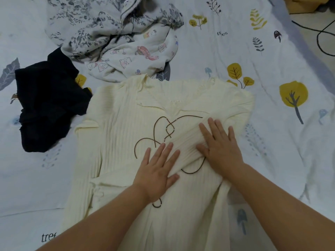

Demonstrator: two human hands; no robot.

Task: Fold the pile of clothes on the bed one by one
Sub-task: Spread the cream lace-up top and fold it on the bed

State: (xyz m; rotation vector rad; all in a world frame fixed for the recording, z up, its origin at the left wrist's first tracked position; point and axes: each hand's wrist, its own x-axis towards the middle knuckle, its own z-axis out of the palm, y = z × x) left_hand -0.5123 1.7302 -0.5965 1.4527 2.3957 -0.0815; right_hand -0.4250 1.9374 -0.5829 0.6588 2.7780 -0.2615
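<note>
Both hands were flat on the cream ribbed top (126,124), fingers straight and spread, pressing rather than gripping anything. My right hand (220,142) sat on the sleeve that had been folded in across the chest, and my left hand (156,169) was just beside it, lower down on the same sleeve near the brown line drawing.

So the top was directly under both hands, laid out in the middle of the bed (272,69), neckline at the far end and hem running toward me. Long axis goes straight away from me. The left-side sleeve looked like it was yet to be folded in, and the left hand was the nearer one to it, so I'd guess that's the next reach.

Past the collar was the rest of the pile: a grey floral piece (87,24) and a cartoon-print piece (137,58) bunched together. A black garment (49,98) lay off to the left, touching the cream top's edge.

Readable text was only on the bedsheet: "tre" near the bottom left, cut off by my arm, and something ending in "es" up top.
</note>
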